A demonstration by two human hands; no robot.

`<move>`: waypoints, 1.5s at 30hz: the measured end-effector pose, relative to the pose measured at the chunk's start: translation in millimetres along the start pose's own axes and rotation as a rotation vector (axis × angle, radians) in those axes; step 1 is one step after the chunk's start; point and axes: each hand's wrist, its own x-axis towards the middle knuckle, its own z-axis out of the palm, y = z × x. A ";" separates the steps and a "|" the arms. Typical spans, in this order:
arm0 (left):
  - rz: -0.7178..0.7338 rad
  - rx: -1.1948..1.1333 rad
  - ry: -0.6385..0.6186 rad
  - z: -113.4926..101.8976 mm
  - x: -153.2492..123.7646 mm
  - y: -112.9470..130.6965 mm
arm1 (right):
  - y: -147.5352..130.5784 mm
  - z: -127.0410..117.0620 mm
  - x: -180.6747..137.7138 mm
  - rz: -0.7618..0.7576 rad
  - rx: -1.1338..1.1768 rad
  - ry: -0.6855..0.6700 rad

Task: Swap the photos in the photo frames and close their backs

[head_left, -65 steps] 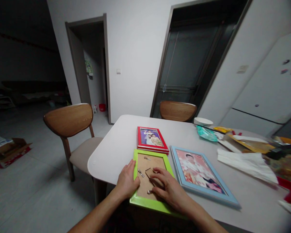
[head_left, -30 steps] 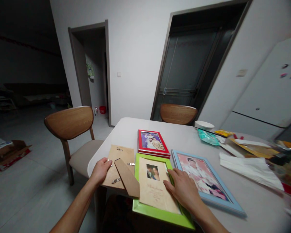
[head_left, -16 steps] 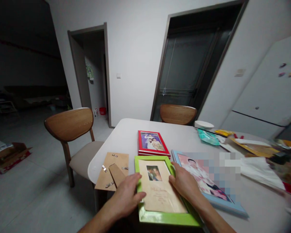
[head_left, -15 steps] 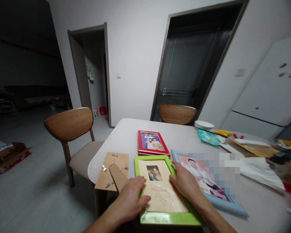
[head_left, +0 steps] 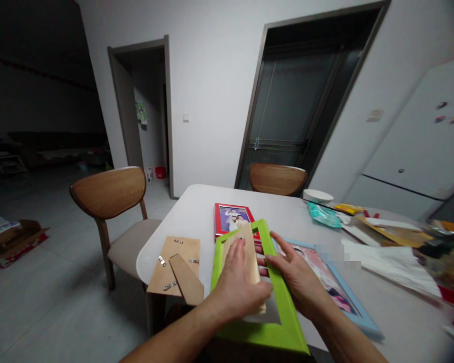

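My left hand (head_left: 236, 282) is closed on a cream paper insert (head_left: 251, 258), fingers flat on its face and thumb at its right edge. The paper is bent and raised from a bright green picture frame (head_left: 286, 315). With my right hand (head_left: 295, 275) I grip the frame's right side; some of its fingers show through the frame opening, behind the border. The frame is tilted above the near table edge. To the left lies its brown backing board (head_left: 185, 247), with metal clips and a stand leg.
A red picture frame (head_left: 218, 222) with a photo lies behind the green one. A light blue framed photo (head_left: 365, 320) is at the right. Farther right are white paper (head_left: 393, 264), a teal packet (head_left: 323, 214) and a white bowl (head_left: 318, 195). A wooden chair (head_left: 111, 191) stands left.
The paper insert, flat in the green frame before, is now bent up in my left hand. The frame has tilted, and my right fingers have come through its opening from behind.
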 end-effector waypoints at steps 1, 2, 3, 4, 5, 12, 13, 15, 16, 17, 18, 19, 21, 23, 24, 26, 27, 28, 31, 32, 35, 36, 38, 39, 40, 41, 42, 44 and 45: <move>0.014 0.008 0.035 -4.7 1.2 -0.5 | 2.8 -3.3 1.7 -0.009 -0.023 0.004; 0.017 -0.009 0.075 -12.0 1.9 -3.3 | 6.5 -8.0 3.9 -0.015 -0.061 0.014; 0.009 -0.049 0.114 -21.4 2.0 -8.2 | 11.1 -13.8 6.6 -0.014 -0.118 0.023; -0.011 -0.103 0.150 -32.3 1.4 -14.9 | 16.5 -20.1 9.6 -0.008 -0.198 0.030; -0.050 -0.166 0.188 -44.0 0.3 -23.1 | 22.5 -26.7 12.8 -0.001 -0.301 0.038; -0.314 -0.376 0.212 -92.7 -18.3 -92.9 | 62.8 -47.2 29.7 -0.144 -1.120 0.158; -0.338 -0.344 0.222 -93.0 -20.1 -100.8 | 66.0 -45.9 30.2 -0.155 -1.174 0.135; -0.355 -0.287 0.234 -91.5 -21.7 -112.7 | 70.2 -42.3 30.4 -0.164 -1.253 0.100; -0.350 -0.265 0.234 -90.7 -21.6 -116.6 | 71.5 -40.4 30.3 -0.165 -1.282 0.092; -0.342 -0.239 0.231 -90.2 -21.3 -119.5 | 72.3 -38.8 30.2 -0.161 -1.309 0.091; -0.331 -0.210 0.230 -90.2 -20.9 -121.4 | 72.7 -37.5 30.1 -0.156 -1.334 0.092; -0.319 -0.179 0.228 -90.7 -20.6 -122.6 | 72.9 -36.6 29.9 -0.152 -1.356 0.096; -0.296 -0.120 0.230 -92.7 -20.6 -123.9 | 72.7 -35.5 29.3 -0.157 -1.384 0.098; -0.278 -0.073 0.239 -95.0 -21.3 -124.2 | 71.7 -34.3 27.9 -0.191 -1.385 0.093; -0.270 -0.056 0.246 -95.9 -21.8 -124.0 | 71.1 -33.0 26.7 -0.219 -1.371 0.088; -0.261 -0.042 0.255 -96.2 -22.1 -123.0 | 70.2 -27.7 23.8 -0.279 -1.314 0.077; -0.259 -0.046 0.257 -95.7 -21.8 -122.2 | 70.2 -23.3 22.1 -0.302 -1.266 0.064; -0.260 -0.056 0.258 -94.5 -21.2 -121.1 | 70.7 -17.7 20.6 -0.313 -1.205 0.038; -0.263 -0.114 0.259 -87.8 -18.1 -115.8 | 74.8 3.8 17.4 -0.287 -1.000 -0.094; -0.264 -0.138 0.262 -84.6 -17.0 -113.4 | 76.5 11.2 16.8 -0.284 -0.942 -0.135; -0.264 -0.212 0.252 -73.1 -14.7 -105.5 | 80.2 28.5 16.5 -0.298 -0.835 -0.170; -0.267 -0.284 0.230 -69.3 -14.4 -103.0 | 81.0 31.6 16.8 -0.300 -0.812 -0.167; -0.284 -0.490 0.171 -63.7 -14.9 -98.9 | 82.4 33.0 18.4 -0.290 -0.759 -0.163; -0.296 -0.593 0.146 -62.2 -15.4 -97.3 | 83.3 31.5 19.8 -0.277 -0.721 -0.161; -0.310 -0.675 0.129 -61.7 -16.1 -96.0 | 84.4 28.9 21.7 -0.254 -0.671 -0.152; -0.323 -0.726 0.124 -62.2 -16.8 -94.8 | 85.5 25.4 23.9 -0.220 -0.607 -0.129; -0.334 -0.740 0.127 -63.2 -17.5 -93.5 | 86.4 21.6 26.2 -0.174 -0.532 -0.091; -0.347 -0.761 0.131 -65.2 -18.9 -89.7 | 86.3 15.1 29.8 -0.072 -0.343 -0.014; -0.350 -0.787 0.128 -65.1 -19.6 -86.9 | 84.9 13.4 30.4 -0.024 -0.233 0.005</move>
